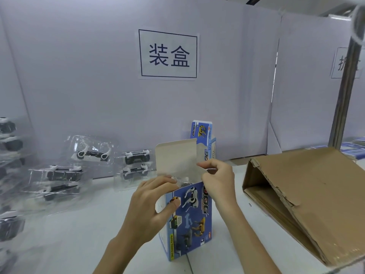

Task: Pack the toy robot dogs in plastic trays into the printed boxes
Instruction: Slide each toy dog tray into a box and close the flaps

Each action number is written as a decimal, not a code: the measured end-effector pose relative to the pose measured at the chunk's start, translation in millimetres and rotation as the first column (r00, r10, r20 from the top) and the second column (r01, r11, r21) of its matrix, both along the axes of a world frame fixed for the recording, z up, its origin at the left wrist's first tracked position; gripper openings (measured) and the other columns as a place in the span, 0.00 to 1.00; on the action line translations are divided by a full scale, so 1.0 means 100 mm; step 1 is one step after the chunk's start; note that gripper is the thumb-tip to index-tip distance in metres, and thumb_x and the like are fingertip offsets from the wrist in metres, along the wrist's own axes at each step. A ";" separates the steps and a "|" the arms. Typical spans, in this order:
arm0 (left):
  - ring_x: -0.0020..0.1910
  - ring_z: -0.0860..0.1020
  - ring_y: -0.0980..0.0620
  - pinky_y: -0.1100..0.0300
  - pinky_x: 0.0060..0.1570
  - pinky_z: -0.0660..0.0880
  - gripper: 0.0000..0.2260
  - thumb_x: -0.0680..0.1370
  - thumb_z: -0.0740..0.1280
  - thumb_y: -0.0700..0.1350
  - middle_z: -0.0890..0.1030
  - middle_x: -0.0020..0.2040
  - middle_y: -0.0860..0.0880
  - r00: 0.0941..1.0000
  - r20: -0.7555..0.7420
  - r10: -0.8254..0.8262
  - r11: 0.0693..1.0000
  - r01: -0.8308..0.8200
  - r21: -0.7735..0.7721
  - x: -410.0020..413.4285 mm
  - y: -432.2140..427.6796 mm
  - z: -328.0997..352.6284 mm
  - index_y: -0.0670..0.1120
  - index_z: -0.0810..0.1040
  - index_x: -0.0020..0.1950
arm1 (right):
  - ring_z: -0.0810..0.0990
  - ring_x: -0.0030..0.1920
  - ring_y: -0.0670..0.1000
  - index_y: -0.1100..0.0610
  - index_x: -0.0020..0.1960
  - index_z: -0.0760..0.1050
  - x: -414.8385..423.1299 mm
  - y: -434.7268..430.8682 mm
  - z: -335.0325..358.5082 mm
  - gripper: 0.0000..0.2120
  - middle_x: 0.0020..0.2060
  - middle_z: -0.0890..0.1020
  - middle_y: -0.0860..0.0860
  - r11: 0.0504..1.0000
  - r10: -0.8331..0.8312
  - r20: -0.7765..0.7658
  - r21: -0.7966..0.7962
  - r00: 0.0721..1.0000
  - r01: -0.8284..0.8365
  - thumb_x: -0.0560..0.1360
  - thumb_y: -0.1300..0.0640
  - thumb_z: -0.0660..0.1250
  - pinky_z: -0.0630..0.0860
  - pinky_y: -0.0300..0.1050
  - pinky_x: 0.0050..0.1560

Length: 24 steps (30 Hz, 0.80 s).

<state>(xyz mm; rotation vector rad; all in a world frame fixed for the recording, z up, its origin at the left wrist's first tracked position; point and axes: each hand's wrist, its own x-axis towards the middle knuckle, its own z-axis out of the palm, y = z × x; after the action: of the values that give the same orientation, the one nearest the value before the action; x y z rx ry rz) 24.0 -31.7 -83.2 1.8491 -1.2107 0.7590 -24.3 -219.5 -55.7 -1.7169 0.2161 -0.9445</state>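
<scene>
Blue printed box was stood upright on the white table, near centre, top flap lifted open. Its upper left corner was gripped by the left hand, thumb pressed on the front panel. A small white bit at the flap's edge was pinched by the right hand. A toy robot dog in its clear tray was seen partly down inside the opening. More trayed dogs were laid out far left, a second box was stood behind, and a torn brown carton was tipped on its side to the right.
</scene>
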 end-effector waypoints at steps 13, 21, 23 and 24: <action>0.68 0.64 0.69 0.62 0.68 0.58 0.16 0.78 0.68 0.53 0.75 0.63 0.67 0.997 -0.035 0.063 0.956 -0.050 0.290 0.23 0.23 0.22 0.56 0.80 0.65 | 0.80 0.53 0.41 0.48 0.41 0.81 -0.16 -0.14 0.11 0.22 0.43 0.83 0.38 0.945 0.191 -0.233 -0.221 0.954 -0.243 0.69 0.30 0.66 0.79 0.44 0.51; 0.65 0.60 0.79 0.81 0.61 0.54 0.20 0.80 0.69 0.42 0.71 0.67 0.67 0.998 -0.029 0.050 0.921 -0.034 0.388 0.28 0.31 0.34 0.61 0.75 0.69 | 0.79 0.64 0.52 0.48 0.66 0.71 0.04 -0.07 -0.08 0.28 0.62 0.81 0.48 0.819 0.440 0.255 0.279 0.861 -0.502 0.74 0.73 0.66 0.77 0.57 0.62; 0.69 0.65 0.69 0.78 0.64 0.50 0.21 0.79 0.69 0.39 0.74 0.68 0.63 0.997 0.056 0.054 0.920 -0.071 0.385 0.21 0.28 0.34 0.59 0.76 0.68 | 0.81 0.60 0.53 0.46 0.63 0.76 0.05 -0.03 -0.09 0.30 0.58 0.83 0.50 0.776 0.485 0.310 0.279 0.818 -0.566 0.75 0.77 0.60 0.78 0.56 0.59; 0.69 0.67 0.64 0.78 0.65 0.49 0.23 0.77 0.69 0.36 0.76 0.68 0.61 0.993 0.105 0.046 0.919 -0.083 0.385 0.18 0.26 0.33 0.58 0.76 0.67 | 0.81 0.58 0.53 0.44 0.57 0.81 0.05 -0.01 -0.09 0.29 0.55 0.84 0.49 0.773 0.492 0.303 0.280 0.816 -0.570 0.75 0.77 0.59 0.79 0.54 0.57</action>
<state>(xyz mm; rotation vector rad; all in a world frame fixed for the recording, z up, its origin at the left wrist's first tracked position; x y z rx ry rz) 41.7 -5.7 -49.8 2.2050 -1.4493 0.6826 -19.4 -220.6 -64.3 -1.2178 -0.2315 -0.6023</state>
